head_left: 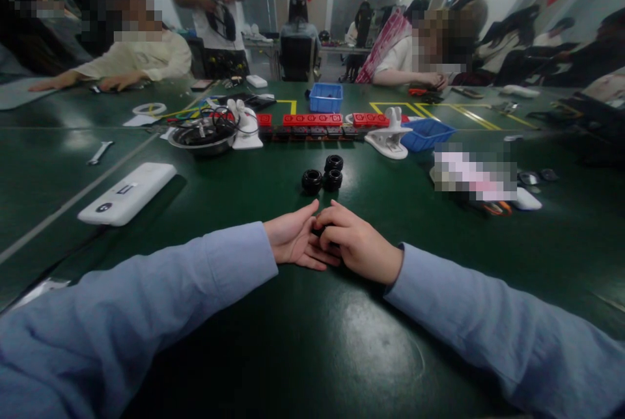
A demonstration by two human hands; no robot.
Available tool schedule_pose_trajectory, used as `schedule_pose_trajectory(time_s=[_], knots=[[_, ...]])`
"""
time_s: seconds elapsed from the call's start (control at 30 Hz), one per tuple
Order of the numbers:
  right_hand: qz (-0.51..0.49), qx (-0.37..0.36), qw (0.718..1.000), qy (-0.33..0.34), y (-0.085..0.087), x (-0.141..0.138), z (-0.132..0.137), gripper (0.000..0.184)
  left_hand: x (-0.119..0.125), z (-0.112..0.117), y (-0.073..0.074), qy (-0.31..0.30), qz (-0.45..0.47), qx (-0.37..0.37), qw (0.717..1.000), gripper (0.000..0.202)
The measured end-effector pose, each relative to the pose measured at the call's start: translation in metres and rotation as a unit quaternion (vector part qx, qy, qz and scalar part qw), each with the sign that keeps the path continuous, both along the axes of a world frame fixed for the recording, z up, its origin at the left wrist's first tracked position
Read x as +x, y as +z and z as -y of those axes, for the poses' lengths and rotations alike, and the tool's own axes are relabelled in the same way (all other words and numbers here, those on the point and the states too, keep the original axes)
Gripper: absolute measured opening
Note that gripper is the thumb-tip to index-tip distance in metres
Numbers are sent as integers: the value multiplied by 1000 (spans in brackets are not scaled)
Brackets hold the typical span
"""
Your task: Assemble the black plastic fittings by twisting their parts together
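My left hand (294, 237) and my right hand (355, 243) meet on the green table (312, 341), both in light blue sleeves. Their fingers close together around a small black part (319, 230), mostly hidden between them. Three black ring-shaped parts (324, 175) lie on the table just beyond my hands.
A white flat device (127, 192) lies at the left, a metal bowl with cables (202, 136) behind it. Red blocks (312, 120), white clamps (390, 136) and blue bins (326, 97) line the middle. Other people sit and stand at the far side.
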State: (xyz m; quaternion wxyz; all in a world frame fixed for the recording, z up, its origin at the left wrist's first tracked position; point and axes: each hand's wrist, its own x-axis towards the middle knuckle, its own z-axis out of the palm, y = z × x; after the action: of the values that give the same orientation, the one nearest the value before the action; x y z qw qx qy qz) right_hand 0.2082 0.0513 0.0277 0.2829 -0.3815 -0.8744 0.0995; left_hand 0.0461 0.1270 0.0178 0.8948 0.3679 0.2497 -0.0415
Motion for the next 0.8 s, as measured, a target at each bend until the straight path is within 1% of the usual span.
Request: schedule_pose_trajectory(time_s=[0.17,0.33,0.37,0.43,0.5,0.53,0.63,0.7,0.8], knots=[[12,76,997,6,-3,2,1,27,0,2,3,3,-9,7,1000,72],[-8,119,993,-1,5,4,7,29,0,2,2,6,-11,-3,1000,78],[-12,128,992,-14,7,4,8,29,0,2,1,7,-10,-3,1000,77],[-2,133,989,-64,12,4,9,28,0,1,1,10,-9,0,1000,76],[19,121,984,-129,16,3,9,29,0,1,2,11,-11,3,1000,76],[29,109,981,-155,17,2,9,33,0,1,2,11,-11,4,1000,75],[67,52,977,-197,21,-2,7,47,0,1,3,6,-1,2,1000,75],[112,13,971,-211,22,-6,6,43,0,1,2,4,1,0,1000,75],[179,-8,959,-221,23,-12,5,26,0,1,2,6,0,0,1000,75]])
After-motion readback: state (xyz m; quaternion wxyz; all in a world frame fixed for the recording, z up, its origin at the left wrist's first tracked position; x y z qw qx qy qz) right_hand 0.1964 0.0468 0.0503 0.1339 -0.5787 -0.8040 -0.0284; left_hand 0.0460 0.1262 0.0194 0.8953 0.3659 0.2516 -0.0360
